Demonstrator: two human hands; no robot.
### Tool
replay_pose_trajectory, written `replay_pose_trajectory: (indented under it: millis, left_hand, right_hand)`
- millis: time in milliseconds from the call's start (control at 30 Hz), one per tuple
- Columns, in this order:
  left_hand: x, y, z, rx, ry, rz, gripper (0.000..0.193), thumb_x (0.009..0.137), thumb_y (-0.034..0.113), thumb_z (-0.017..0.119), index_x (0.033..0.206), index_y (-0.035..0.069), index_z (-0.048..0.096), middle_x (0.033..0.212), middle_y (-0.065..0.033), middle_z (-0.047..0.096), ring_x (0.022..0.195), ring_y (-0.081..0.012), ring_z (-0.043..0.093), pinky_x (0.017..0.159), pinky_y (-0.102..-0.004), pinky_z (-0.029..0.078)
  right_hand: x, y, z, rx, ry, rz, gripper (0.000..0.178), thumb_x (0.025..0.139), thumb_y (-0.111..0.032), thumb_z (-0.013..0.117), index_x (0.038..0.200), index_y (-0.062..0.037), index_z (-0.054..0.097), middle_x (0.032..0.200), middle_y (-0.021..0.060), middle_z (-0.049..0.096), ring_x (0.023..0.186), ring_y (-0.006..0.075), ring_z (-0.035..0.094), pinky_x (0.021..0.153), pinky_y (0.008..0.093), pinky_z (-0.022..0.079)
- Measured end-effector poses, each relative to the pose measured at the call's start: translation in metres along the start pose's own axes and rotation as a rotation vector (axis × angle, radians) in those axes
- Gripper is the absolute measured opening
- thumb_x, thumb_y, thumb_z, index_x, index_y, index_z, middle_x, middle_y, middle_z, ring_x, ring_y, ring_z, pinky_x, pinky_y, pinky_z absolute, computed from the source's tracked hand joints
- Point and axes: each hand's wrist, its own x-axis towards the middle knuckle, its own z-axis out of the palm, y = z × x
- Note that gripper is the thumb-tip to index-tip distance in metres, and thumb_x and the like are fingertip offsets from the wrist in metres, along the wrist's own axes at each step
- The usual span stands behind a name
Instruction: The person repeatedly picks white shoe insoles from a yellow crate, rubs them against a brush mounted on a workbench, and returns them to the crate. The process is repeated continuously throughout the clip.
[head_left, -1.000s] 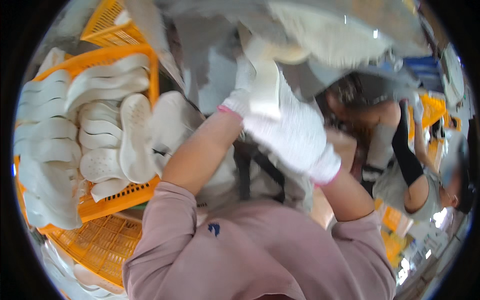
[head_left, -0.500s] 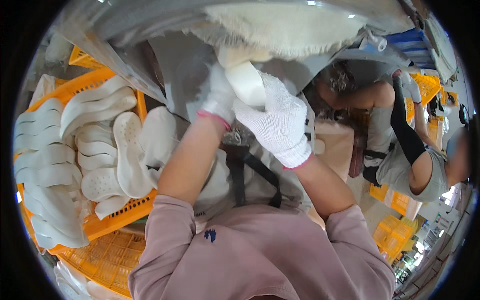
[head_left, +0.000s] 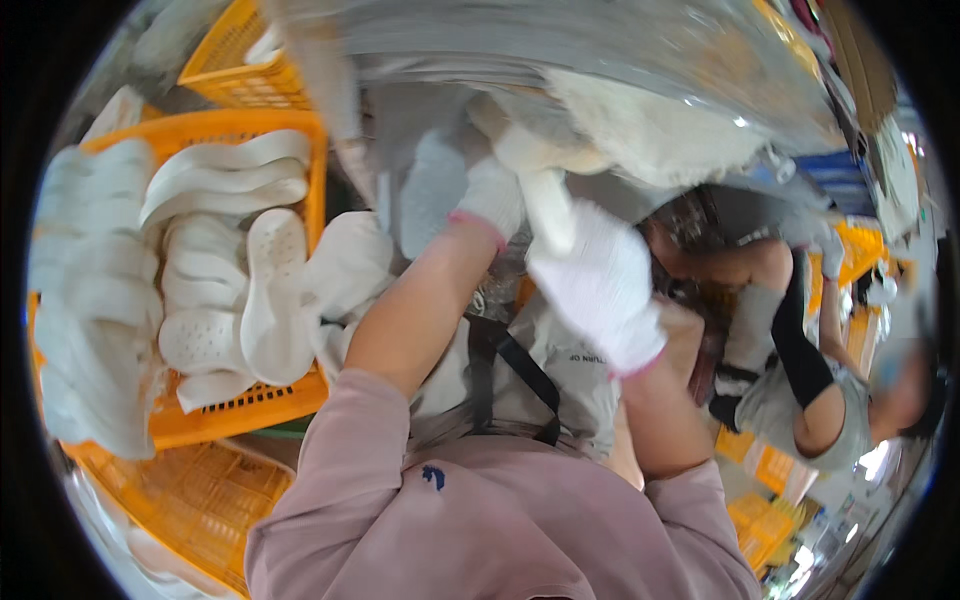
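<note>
A smooth white piece (head_left: pixel 549 213), shaped like part of a shoe sole, slants down from a pale fringed wheel or pad (head_left: pixel 660 130). My right hand (head_left: pixel 597 282), in a white knit glove, is closed on its near end; motion blurs the fingers. At the far left side of the piece is my gloved left hand (head_left: pixel 493 198). Its fingers are hidden or smeared, so its grip does not show. A cream-coloured part (head_left: pixel 545 150) lies between the piece and the fringe; I cannot make out whether they touch.
An orange crate (head_left: pixel 270 405) at the left holds several white shoe soles (head_left: pixel 272 300), some perforated. Another orange crate (head_left: pixel 200 510) sits below it. Plastic-covered housing (head_left: pixel 600 50) overhangs my hands. On the right, a co-worker (head_left: pixel 800 390) sits close by.
The whole view has shifted, with the crates now further right. My right hand has moved down and right, and the white piece now appears narrower and more upright between my hands.
</note>
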Motion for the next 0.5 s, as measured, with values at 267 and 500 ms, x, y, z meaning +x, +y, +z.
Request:
replay_pose_trajectory:
  millis: [267,500]
  left_hand:
    - [-0.075,0.001,0.043,-0.613,0.217,-0.239,0.056,0.113,0.049,0.036,0.136,0.006,0.063,0.132,-0.015,0.07,0.115,-0.0301,0.07,0.1,-0.0471,0.057]
    - [-0.065,0.055,0.035,0.554,0.339,-0.014,0.033,0.108,0.025,0.056,0.123,-0.002,0.068,0.113,-0.0152,0.074,0.101,-0.0249,0.073,0.085,-0.038,0.061]
  right_hand:
    - [-0.114,0.028,-0.008,1.261,-0.072,0.987,0.037,0.091,-0.018,0.076,0.12,0.0049,0.072,0.111,0.0091,0.077,0.097,0.0192,0.074,0.085,0.0384,0.059]
    - [-0.116,0.066,0.024,0.338,-0.069,0.039,0.037,0.093,0.005,0.053,0.122,-0.0014,0.075,0.126,0.0174,0.074,0.117,0.0357,0.069,0.108,0.0473,0.051]
